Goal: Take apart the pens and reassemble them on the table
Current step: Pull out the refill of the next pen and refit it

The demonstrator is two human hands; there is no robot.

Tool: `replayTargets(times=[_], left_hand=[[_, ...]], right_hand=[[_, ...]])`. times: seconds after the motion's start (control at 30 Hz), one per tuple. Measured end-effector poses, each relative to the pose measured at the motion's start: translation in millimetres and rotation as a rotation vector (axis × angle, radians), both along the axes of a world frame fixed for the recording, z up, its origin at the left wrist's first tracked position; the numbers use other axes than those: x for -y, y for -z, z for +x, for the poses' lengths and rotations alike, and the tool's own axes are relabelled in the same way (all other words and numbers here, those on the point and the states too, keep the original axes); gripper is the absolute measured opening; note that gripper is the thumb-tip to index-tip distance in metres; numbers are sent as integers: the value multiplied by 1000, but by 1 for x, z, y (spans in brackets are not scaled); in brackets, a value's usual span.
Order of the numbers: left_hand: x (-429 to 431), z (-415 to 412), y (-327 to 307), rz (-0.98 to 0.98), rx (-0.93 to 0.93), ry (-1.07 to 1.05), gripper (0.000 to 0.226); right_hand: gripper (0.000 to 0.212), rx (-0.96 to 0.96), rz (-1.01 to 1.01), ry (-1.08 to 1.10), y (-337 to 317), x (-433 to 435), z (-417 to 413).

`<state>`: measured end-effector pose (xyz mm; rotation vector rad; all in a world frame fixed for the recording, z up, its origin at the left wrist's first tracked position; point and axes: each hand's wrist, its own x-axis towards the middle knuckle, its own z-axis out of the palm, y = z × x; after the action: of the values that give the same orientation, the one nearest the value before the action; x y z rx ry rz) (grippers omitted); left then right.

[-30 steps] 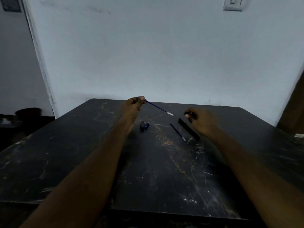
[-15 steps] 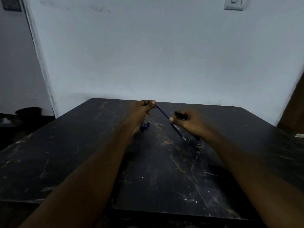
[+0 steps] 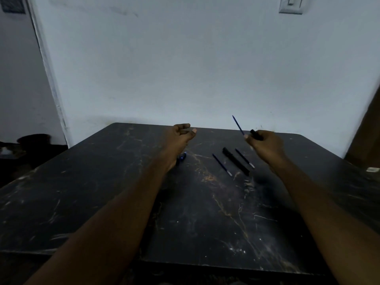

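Note:
My right hand (image 3: 264,146) is raised over the far right of the black table (image 3: 102,202). It grips a thin blue refill (image 3: 238,124) that points up and away, plus a short black pen piece (image 3: 256,134). My left hand (image 3: 182,133) hovers at the far middle, fingers curled, with nothing visible in it. On the table between the hands lie a blue refill (image 3: 222,164), a black pen barrel (image 3: 236,161) and a dark refill (image 3: 244,158), side by side. A small blue cap (image 3: 182,156) shows beside my left wrist.
A pale wall rises straight behind the table's far edge, with a switch plate (image 3: 291,5) high up. A brown wooden panel (image 3: 366,140) stands at the right. Dark objects sit low on the floor at the left (image 3: 30,140).
The blue refill passed from my left hand to my right hand. My right hand then lifted up and to the right with it, uncovering the parts on the table.

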<state>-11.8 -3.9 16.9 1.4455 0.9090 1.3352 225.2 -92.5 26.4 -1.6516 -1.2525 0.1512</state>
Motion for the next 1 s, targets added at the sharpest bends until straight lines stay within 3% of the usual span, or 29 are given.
replayTargets(times=[0.17,0.47,0.77,1.0], left_hand=[[-1,0,3,-6,-1,16,31],[-2,3,7,3,-23,-10,18],[-1,4,9,9,-42,-10,8],[-3,2,9,-2,-42,-18,13]], right_hand=[[36,226,-202,132,16,-11,25],[30,257,-349,199,33,-19,35],[35,243,-291,181,35,-26,39],[23,312,-170,56,25,-22,12]])
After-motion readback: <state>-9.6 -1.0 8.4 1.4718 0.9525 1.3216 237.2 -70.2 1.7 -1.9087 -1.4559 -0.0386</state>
